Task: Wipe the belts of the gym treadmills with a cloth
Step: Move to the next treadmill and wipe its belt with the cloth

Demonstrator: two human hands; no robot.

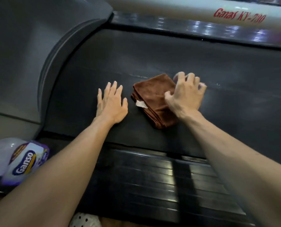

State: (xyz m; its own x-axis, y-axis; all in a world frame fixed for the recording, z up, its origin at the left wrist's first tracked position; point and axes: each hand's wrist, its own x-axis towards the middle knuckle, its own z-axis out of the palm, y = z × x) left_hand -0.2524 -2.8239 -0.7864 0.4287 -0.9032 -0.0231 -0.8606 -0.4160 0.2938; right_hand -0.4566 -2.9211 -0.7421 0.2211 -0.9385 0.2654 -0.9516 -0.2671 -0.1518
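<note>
Fingers (188,78) of the right hand (186,94) are seen curled and spread over the folded brown cloth (152,99), which is laid on the treadmill belt (152,54); left hand (111,104) is pressed flat, fingers spread, just beside it.

- Two bare forearms show in the head view; no sleeve covers either as far as the frame edge.
- The left hand (111,104) is bare: no glove, ring or watch shows on it.
- Its nails are short and pale at the tips.
- The right hand (186,94) is likewise bare, with no glove, ring or band at the wrist.
- Tendons stand out along the back of the right hand and at its wrist.
- The fingertips of the right hand are blurred, so its nails cannot be made out.
- At the bottom edge a bit of white footwear (85,221) with dark round holes shows.
</note>
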